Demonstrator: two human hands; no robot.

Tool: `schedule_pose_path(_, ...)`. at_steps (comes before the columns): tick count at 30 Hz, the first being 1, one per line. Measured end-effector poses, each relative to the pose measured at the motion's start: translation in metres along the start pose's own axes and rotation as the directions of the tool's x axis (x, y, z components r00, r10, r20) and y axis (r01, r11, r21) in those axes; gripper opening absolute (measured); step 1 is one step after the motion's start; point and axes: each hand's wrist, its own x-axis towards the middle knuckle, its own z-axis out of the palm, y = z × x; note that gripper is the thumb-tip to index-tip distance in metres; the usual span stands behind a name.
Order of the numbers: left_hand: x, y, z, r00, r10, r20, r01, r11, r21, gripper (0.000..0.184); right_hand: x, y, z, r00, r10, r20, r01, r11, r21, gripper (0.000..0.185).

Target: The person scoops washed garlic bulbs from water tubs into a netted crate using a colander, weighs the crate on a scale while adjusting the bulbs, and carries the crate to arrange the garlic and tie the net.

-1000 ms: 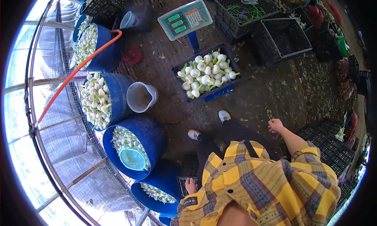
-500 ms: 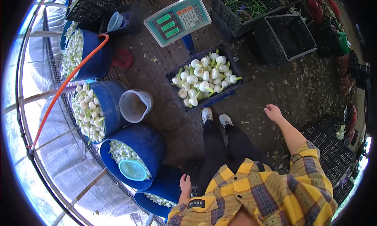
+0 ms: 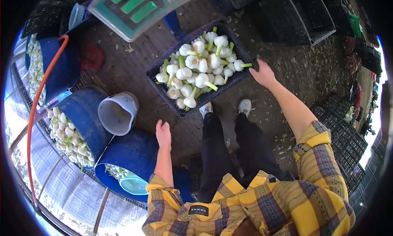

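A dark plastic crate (image 3: 163,100) full of white garlic bulbs (image 3: 202,66) with short green stems rests on the blue scale, below its display (image 3: 135,6). My right hand (image 3: 263,73) is just beside the crate's right end, thumb and fingers apart, holding nothing; whether it touches the rim is hard to tell. Lower left of the crate, my left hand (image 3: 163,133) hangs in the air with its fingers apart and nothing in it.
Blue barrels (image 3: 82,117) of garlic line the left, with a whitish bucket (image 3: 118,115) beside them. An orange hose (image 3: 39,94) curves past. Dark crates stand at the upper right (image 3: 313,17) and lower right (image 3: 342,133). My shoes (image 3: 245,107) are near the crate.
I have come closer to the scale, so it and the crate look larger. Both hands have risen toward the crate, the right one reaching its side.
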Motion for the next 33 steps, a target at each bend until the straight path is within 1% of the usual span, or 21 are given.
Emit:
schedule_pose_path(1, 0.013, 0.011, 0.006, 0.999, -0.038, 0.018, 0.039, 0.997, -0.064, 0.058, 0.012, -0.005, 0.008, 0.999, -0.010, -0.040, 0.009, 1.000, -0.030, 0.071)
schedule_pose_path(2, 0.029, 0.016, 0.015, 0.999, -0.042, 0.004, 0.042, 0.998, -0.042, 0.064, 0.026, -0.008, 0.018, 0.996, -0.021, -0.085, 0.016, 0.998, -0.057, 0.072)
schedule_pose_path(5, 0.083, 0.008, 0.042, 0.998, -0.038, -0.050, 0.033, 0.994, -0.101, 0.069, 0.064, -0.010, 0.041, 0.991, -0.063, -0.122, 0.067, 0.997, 0.034, 0.069)
schedule_pose_path(6, 0.101, 0.005, 0.051, 0.997, -0.027, -0.073, 0.016, 0.990, -0.140, 0.070, 0.075, -0.014, 0.039, 0.999, -0.016, -0.032, 0.019, 0.996, 0.087, 0.067)
schedule_pose_path(7, 0.125, -0.010, 0.057, 0.994, -0.061, -0.088, 0.038, 0.969, -0.246, 0.061, 0.083, -0.020, 0.035, 0.998, 0.030, 0.062, -0.038, 0.990, 0.136, 0.065)
schedule_pose_path(8, 0.132, 0.001, 0.054, 0.996, -0.041, 0.085, 0.065, 0.951, -0.301, 0.047, 0.092, -0.020, 0.040, 0.985, 0.073, 0.154, -0.101, 0.979, 0.180, 0.064)
schedule_pose_path(10, 0.135, 0.014, 0.070, 0.991, -0.004, 0.132, 0.064, 0.889, -0.454, 0.029, 0.113, 0.006, 0.074, 0.996, -0.088, -0.031, 0.093, 0.956, 0.277, 0.055)
schedule_pose_path(13, 0.138, 0.015, 0.076, 1.000, -0.015, 0.011, 0.019, 0.931, -0.365, 0.025, 0.117, 0.012, 0.073, 0.995, -0.102, -0.006, 0.098, 0.938, 0.332, 0.038)
schedule_pose_path(15, 0.133, 0.016, 0.070, 1.000, 0.001, 0.013, 0.003, 0.954, -0.300, 0.024, 0.109, 0.016, 0.073, 0.993, -0.111, -0.036, 0.116, 0.915, 0.387, 0.030)
schedule_pose_path(16, 0.128, 0.017, 0.071, 1.000, 0.017, 0.004, -0.015, 0.954, -0.299, 0.024, 0.107, 0.028, 0.079, 0.972, -0.182, -0.148, 0.227, 0.890, 0.395, 0.028)
schedule_pose_path(18, 0.095, 0.026, 0.070, 0.998, 0.045, 0.039, -0.032, 0.958, -0.285, 0.024, 0.080, 0.046, 0.062, 0.989, -0.145, -0.037, 0.147, 0.890, 0.432, 0.027)
schedule_pose_path(19, 0.075, 0.030, 0.072, 1.000, 0.008, 0.030, -0.001, 0.968, -0.250, 0.023, 0.061, 0.061, 0.059, 0.989, -0.142, -0.036, 0.142, 0.870, 0.471, 0.027)
schedule_pose_path(20, 0.054, 0.040, 0.080, 0.998, 0.055, 0.038, -0.045, 0.975, -0.217, 0.024, 0.050, 0.083, 0.053, 0.990, -0.139, -0.027, 0.134, 0.851, 0.508, 0.028)
schedule_pose_path(23, -0.016, 0.061, 0.103, 0.998, 0.020, 0.060, -0.017, 0.999, -0.046, 0.028, -0.027, 0.145, 0.010, 0.996, 0.017, 0.093, -0.063, 0.849, 0.525, 0.031)
schedule_pose_path(24, -0.040, 0.070, 0.113, 0.993, 0.013, 0.120, -0.013, 1.000, -0.001, 0.027, -0.055, 0.168, -0.008, 0.990, 0.064, 0.125, -0.121, 0.838, 0.532, 0.031)
schedule_pose_path(25, -0.066, 0.085, 0.127, 0.986, 0.019, 0.165, -0.031, 0.997, 0.068, 0.025, -0.082, 0.193, -0.020, 0.982, 0.125, 0.140, -0.180, 0.838, 0.516, 0.030)
schedule_pose_path(26, -0.099, 0.097, 0.145, 0.975, 0.067, 0.212, -0.112, 0.972, 0.209, 0.023, -0.132, 0.227, -0.064, 0.971, 0.202, 0.129, -0.240, 0.812, 0.532, 0.029)
schedule_pose_path(27, -0.120, 0.111, 0.161, 0.971, 0.016, 0.238, -0.070, 0.973, 0.221, 0.023, -0.158, 0.244, -0.083, 0.922, 0.318, 0.220, -0.386, 0.774, 0.502, 0.027)
schedule_pose_path(30, -0.178, 0.161, 0.201, 0.913, 0.049, 0.405, -0.167, 0.951, 0.260, 0.021, -0.238, 0.286, -0.147, 0.866, 0.472, 0.163, -0.474, 0.673, 0.568, 0.025)
schedule_pose_path(32, -0.209, 0.191, 0.224, 0.860, 0.124, 0.494, -0.274, 0.930, 0.244, 0.021, -0.288, 0.307, -0.183, 0.845, 0.535, -0.008, -0.405, 0.648, 0.645, 0.024)
schedule_pose_path(33, -0.235, 0.220, 0.237, 0.823, 0.138, 0.551, -0.289, 0.937, 0.196, 0.024, -0.311, 0.314, -0.201, 0.823, 0.567, -0.021, -0.399, 0.606, 0.688, 0.024)
